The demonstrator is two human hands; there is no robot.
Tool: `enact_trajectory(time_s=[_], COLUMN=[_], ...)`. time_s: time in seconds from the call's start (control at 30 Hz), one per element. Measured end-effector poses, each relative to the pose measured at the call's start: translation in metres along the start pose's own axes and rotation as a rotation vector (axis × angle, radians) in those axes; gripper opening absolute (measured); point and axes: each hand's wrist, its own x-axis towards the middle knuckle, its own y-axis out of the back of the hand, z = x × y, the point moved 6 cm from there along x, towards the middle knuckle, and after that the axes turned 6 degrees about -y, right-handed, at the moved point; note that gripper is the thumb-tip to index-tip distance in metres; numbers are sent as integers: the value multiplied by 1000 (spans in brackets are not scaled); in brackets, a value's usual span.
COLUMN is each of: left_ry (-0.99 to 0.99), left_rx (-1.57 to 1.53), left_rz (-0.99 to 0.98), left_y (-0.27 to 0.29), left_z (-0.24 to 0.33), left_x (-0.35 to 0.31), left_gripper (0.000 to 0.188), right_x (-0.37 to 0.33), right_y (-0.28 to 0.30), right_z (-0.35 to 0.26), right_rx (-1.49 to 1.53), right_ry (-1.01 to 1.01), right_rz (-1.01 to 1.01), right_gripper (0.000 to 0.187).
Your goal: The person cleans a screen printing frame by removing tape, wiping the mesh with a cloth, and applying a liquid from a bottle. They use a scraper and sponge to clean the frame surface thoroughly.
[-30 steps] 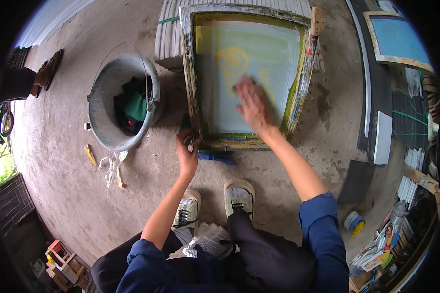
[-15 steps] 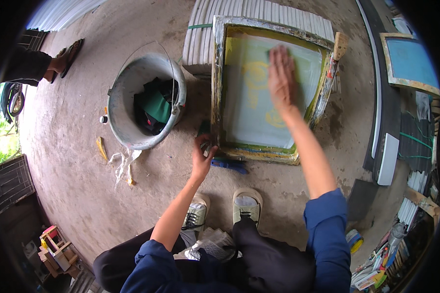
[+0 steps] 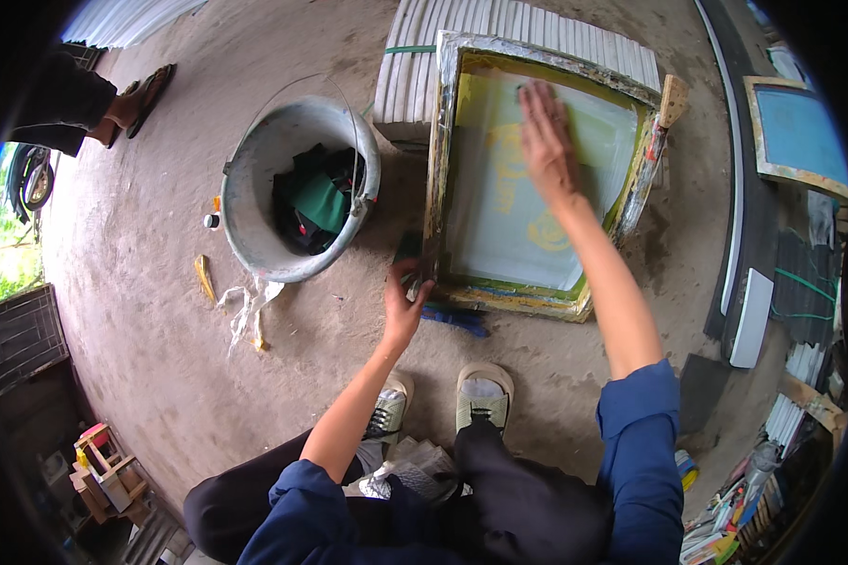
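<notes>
A wooden screen-printing frame [image 3: 440, 169] with a pale green mesh and yellow stains lies on the concrete floor, resting partly on a white ribbed panel [image 3: 415, 56]. My right hand [image 3: 545, 141] lies flat, fingers together, on the mesh near its far end. My left hand [image 3: 405, 299] grips the frame's near left corner. A squeegee with a wooden handle [image 3: 664, 118] leans along the frame's right side. A blue strip [image 3: 454, 320] lies on the floor by the near edge.
A grey metal bucket [image 3: 254, 202] holding dark and green cloths stands left of the frame. White and yellow scraps [image 3: 240, 301] lie beside it. Another person's sandalled foot [image 3: 137, 94] is at the upper left. A blue-meshed frame [image 3: 801, 137] and clutter line the right.
My right hand has slid from the near middle of the mesh to its far end. My left hand stays on the frame's near left corner. The view has shifted.
</notes>
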Motion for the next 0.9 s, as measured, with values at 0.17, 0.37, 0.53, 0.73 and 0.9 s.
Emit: enact_trajectory(time_s=[0.17, 0.37, 0.53, 0.73, 0.9], left_ry=[-9, -545, -383, -504, -548], left_rx=[153, 824, 1123, 1006, 943], left_rz=[82, 486, 356, 417, 386], left_y=[6, 52, 80, 90, 87], left_z=[7, 114, 121, 103, 104], left_x=[-9, -6, 46, 81, 128], left_gripper=[42, 45, 45, 43, 51], right_x=[-131, -127, -78, -86, -90], right_y=[-20, 28, 38, 29, 34], right_z=[-69, -34, -33, -45, -32], right_rx=[234, 193, 290, 370, 341], right_ry=[552, 345, -36, -120, -181], right_rz=[-518, -474, -239, -272, -261], right_gripper=[38, 37, 46, 37, 32])
